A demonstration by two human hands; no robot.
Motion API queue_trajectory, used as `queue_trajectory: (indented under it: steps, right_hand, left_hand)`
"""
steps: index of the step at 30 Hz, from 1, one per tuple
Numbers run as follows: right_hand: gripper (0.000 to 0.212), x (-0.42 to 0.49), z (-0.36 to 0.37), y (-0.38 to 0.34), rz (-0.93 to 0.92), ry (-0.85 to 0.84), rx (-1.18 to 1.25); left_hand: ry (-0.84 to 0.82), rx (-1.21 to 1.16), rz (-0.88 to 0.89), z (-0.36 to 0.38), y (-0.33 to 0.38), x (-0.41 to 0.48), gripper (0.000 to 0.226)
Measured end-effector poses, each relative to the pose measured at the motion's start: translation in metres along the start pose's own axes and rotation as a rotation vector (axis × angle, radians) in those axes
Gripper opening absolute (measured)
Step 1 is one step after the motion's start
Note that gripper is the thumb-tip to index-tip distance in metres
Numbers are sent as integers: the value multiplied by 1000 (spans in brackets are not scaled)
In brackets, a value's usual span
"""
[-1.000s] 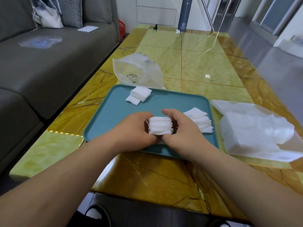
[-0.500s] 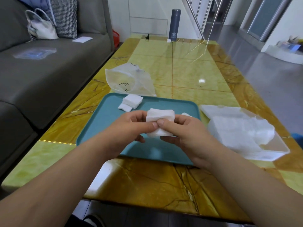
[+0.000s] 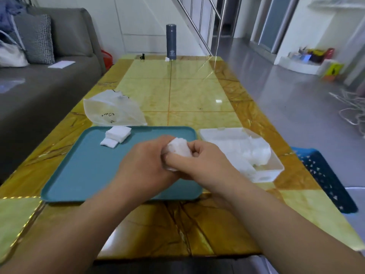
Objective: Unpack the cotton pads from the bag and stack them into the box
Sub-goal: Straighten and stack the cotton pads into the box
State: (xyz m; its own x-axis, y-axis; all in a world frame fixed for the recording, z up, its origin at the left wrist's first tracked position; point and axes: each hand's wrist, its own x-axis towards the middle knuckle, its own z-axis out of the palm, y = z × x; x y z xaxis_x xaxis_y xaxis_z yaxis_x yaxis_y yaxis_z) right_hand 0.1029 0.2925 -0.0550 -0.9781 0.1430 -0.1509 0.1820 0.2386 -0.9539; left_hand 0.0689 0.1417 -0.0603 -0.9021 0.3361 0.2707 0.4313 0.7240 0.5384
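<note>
Both hands meet over the near right part of a teal tray (image 3: 83, 175) and share one white wad of cotton pads (image 3: 178, 148). The left hand (image 3: 146, 167) wraps its fingers round the left side of the wad. The right hand (image 3: 207, 165) curls its fingers against the right side, with its thumb pressed low on the front. The wad is lifted clear of the tray and most of it is hidden between the two palms, so the number of pads in it cannot be told.

The tray lies on the yellow marble-patterned bench (image 3: 197, 95), near the front edge. A small stack of pads (image 3: 118, 133) sits in the tray's far left corner, with one or two pads slipped out just beside it on the near side. Just beyond that corner, on the bench, lies a crumpled clear plastic bag (image 3: 110, 109) with dark marks on it.

The clear plastic box (image 3: 264, 177) stands on the bench just right of the tray, close to the right hand. It holds a loose white heap of pads (image 3: 252, 151) that reaches up to about its rim.

At the far end of the bench stands a dark upright bottle (image 3: 171, 42). A grey sofa (image 3: 49, 86) runs along the left side, with a checked cushion (image 3: 37, 40) and a white handbag (image 3: 10, 56) on it. A blue basket (image 3: 325, 175) sits on the floor to the right of the bench.
</note>
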Motion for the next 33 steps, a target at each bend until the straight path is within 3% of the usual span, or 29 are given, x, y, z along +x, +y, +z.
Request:
queue_trajectory:
  steps: [6,8,11,16,22,26,30,33]
  right_hand:
    - [36,-4,-30,3,-65,64,-29]
    - [35,-1,-49,2,-84,145,-15]
    - [52,4,-91,1,-127,321,-48]
    - [35,2,-149,24,-59,435,-277]
    - [44,10,-170,51,93,364,-486]
    - [46,21,-169,60,113,321,-510]
    - [46,24,-166,55,161,292,-710]
    - [34,24,-160,46,227,262,-883]
  left_hand:
    - [-28,-135,5,18,30,7,37]
    - [-73,-160,-20,28,38,12,63]
    - [-135,-135,-16,47,52,26,91]
    - [-230,-95,126,71,87,42,48]
    - [-337,-84,253,100,110,55,19]
    - [-392,-47,213,104,107,59,12]
    - [-408,-6,256,102,103,57,13]
    - [-389,-32,287,103,100,52,17]
